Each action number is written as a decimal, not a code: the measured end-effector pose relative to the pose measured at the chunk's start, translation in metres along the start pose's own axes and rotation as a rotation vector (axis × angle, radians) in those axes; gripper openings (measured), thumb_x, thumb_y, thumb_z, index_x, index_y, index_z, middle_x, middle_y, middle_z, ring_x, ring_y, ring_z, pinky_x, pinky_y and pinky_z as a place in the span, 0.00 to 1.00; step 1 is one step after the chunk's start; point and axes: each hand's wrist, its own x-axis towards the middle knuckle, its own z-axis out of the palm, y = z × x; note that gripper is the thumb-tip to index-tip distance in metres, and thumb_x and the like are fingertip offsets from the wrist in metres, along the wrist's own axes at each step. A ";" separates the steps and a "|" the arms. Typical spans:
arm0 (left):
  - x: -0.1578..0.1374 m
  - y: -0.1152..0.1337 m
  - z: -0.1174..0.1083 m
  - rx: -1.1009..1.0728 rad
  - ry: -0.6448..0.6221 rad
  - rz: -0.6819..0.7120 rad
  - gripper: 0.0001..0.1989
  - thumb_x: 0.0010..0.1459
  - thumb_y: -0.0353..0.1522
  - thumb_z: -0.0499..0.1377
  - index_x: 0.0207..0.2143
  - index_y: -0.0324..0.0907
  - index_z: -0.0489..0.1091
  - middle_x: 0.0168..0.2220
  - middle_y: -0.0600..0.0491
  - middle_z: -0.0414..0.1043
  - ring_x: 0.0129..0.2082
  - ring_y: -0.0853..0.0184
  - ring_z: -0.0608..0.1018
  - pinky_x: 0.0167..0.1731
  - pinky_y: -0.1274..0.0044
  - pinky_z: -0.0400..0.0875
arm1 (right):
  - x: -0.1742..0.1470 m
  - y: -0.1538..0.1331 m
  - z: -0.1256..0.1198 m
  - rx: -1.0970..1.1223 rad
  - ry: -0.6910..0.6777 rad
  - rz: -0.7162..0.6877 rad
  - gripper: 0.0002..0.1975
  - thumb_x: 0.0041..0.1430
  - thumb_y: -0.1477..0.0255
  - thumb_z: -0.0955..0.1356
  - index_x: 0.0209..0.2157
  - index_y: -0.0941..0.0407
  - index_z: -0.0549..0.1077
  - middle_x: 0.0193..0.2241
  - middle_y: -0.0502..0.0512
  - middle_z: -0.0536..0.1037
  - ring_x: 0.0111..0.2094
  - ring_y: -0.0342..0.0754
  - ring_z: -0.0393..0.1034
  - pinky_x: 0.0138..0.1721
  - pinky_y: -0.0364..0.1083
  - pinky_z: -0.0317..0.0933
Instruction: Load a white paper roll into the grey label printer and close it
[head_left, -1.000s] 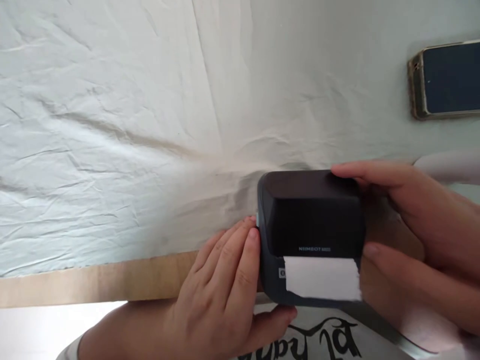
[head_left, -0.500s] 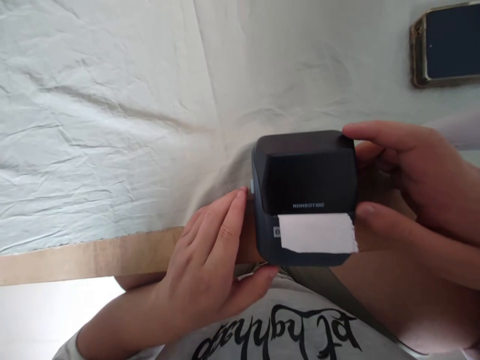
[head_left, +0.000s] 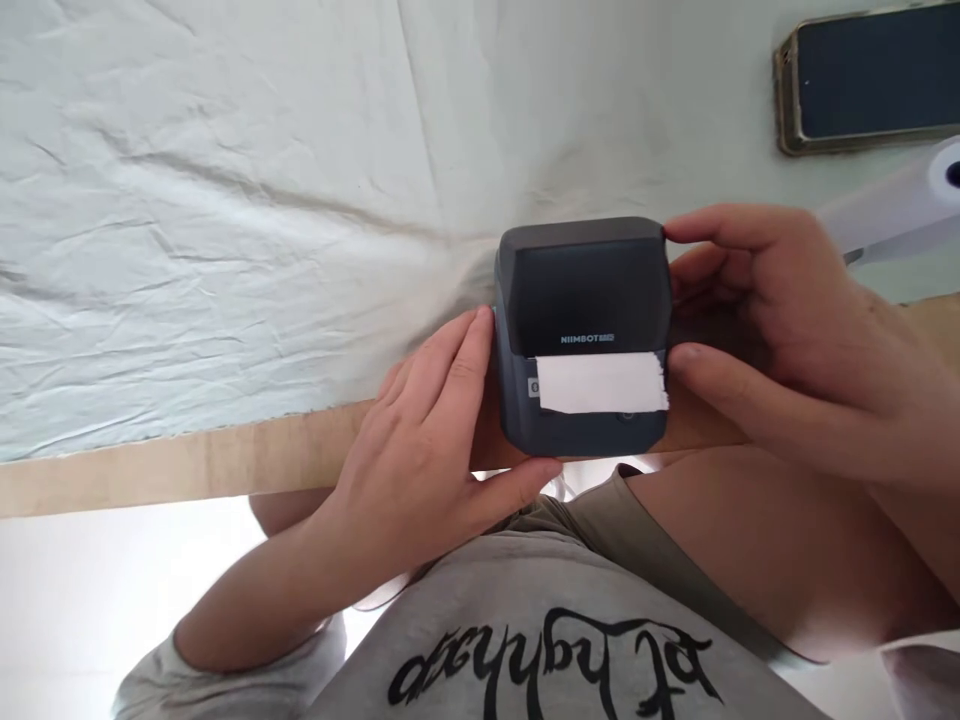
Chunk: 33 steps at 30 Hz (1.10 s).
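Note:
A dark label printer point(head_left: 589, 290) marked NIIMBOT is between my two hands, close to the table's front edge. From its front slot a strip of white paper point(head_left: 602, 383) with a ragged right end sticks out. My left hand point(head_left: 427, 430) lies along the printer's left side, fingers together, the thumb at its front edge. On the other side, my right hand point(head_left: 780, 310) grips with fingertips at the back right corner and thumb lower down. The printer's underside is hidden.
A smartphone point(head_left: 885, 75) in a case lies at the back right. Just behind my right hand is a white roll point(head_left: 900, 205) with a dark hole in its end. A pale wrinkled cloth point(head_left: 262, 250) covers the table, whose wooden edge point(head_left: 187, 458) shows in front.
The printer and both hands now sit higher in the view, and the printer looks slightly smaller. The phone appears further left, and more of the white roll shows. Both hands keep their hold.

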 end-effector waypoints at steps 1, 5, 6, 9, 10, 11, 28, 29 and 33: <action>0.001 0.000 -0.001 0.008 -0.009 -0.009 0.50 0.78 0.60 0.66 0.88 0.47 0.53 0.80 0.33 0.70 0.78 0.36 0.79 0.75 0.47 0.82 | 0.002 0.002 0.000 -0.016 0.006 -0.024 0.34 0.82 0.57 0.64 0.83 0.39 0.54 0.57 0.57 0.79 0.52 0.46 0.83 0.45 0.49 0.83; 0.007 -0.003 0.000 0.084 0.019 0.025 0.55 0.73 0.64 0.70 0.86 0.44 0.57 0.76 0.33 0.75 0.74 0.38 0.82 0.73 0.50 0.84 | 0.005 0.006 0.001 -0.019 0.019 -0.074 0.34 0.83 0.58 0.64 0.83 0.41 0.54 0.53 0.56 0.80 0.48 0.44 0.83 0.42 0.48 0.82; 0.008 -0.003 0.001 0.109 0.030 0.038 0.55 0.73 0.64 0.70 0.86 0.43 0.58 0.74 0.32 0.76 0.73 0.39 0.83 0.72 0.51 0.85 | 0.005 0.007 0.001 -0.012 0.021 -0.076 0.34 0.83 0.58 0.64 0.83 0.42 0.54 0.53 0.56 0.80 0.47 0.44 0.83 0.41 0.47 0.81; 0.010 -0.004 0.006 0.202 0.074 0.083 0.54 0.74 0.65 0.69 0.84 0.40 0.60 0.70 0.31 0.79 0.68 0.38 0.86 0.66 0.52 0.88 | 0.007 0.005 0.000 -0.007 0.010 -0.087 0.32 0.82 0.60 0.64 0.81 0.45 0.54 0.49 0.54 0.80 0.43 0.43 0.80 0.37 0.46 0.77; 0.011 -0.004 0.007 0.234 0.092 0.102 0.54 0.74 0.65 0.68 0.83 0.38 0.61 0.67 0.31 0.80 0.65 0.39 0.87 0.63 0.52 0.89 | 0.008 0.003 0.000 0.000 -0.005 -0.082 0.32 0.82 0.61 0.64 0.80 0.46 0.53 0.49 0.54 0.80 0.42 0.42 0.79 0.37 0.46 0.76; 0.011 -0.004 0.008 0.261 0.117 0.121 0.54 0.73 0.66 0.68 0.82 0.38 0.63 0.64 0.32 0.81 0.61 0.39 0.89 0.60 0.53 0.90 | 0.009 0.002 0.000 0.013 -0.017 -0.073 0.31 0.82 0.62 0.63 0.79 0.46 0.53 0.48 0.53 0.80 0.41 0.42 0.78 0.37 0.46 0.76; 0.013 -0.006 0.007 0.096 0.163 0.097 0.49 0.71 0.64 0.72 0.79 0.42 0.73 0.51 0.41 0.86 0.50 0.46 0.90 0.55 0.56 0.91 | 0.028 -0.004 0.003 -0.116 -0.029 0.154 0.35 0.66 0.70 0.63 0.73 0.45 0.67 0.48 0.53 0.81 0.37 0.42 0.73 0.38 0.45 0.73; 0.013 -0.006 0.007 0.077 0.153 0.084 0.50 0.70 0.66 0.72 0.78 0.41 0.75 0.51 0.41 0.86 0.50 0.45 0.90 0.55 0.55 0.91 | 0.029 -0.004 0.003 -0.121 -0.032 0.151 0.33 0.66 0.69 0.64 0.72 0.45 0.68 0.47 0.53 0.81 0.37 0.43 0.72 0.37 0.45 0.72; 0.014 -0.007 0.010 0.056 0.129 0.041 0.51 0.70 0.70 0.68 0.77 0.45 0.76 0.51 0.41 0.86 0.52 0.43 0.89 0.57 0.51 0.90 | 0.028 -0.002 0.003 -0.158 -0.019 0.122 0.35 0.65 0.69 0.64 0.73 0.45 0.69 0.49 0.53 0.83 0.41 0.46 0.77 0.42 0.49 0.77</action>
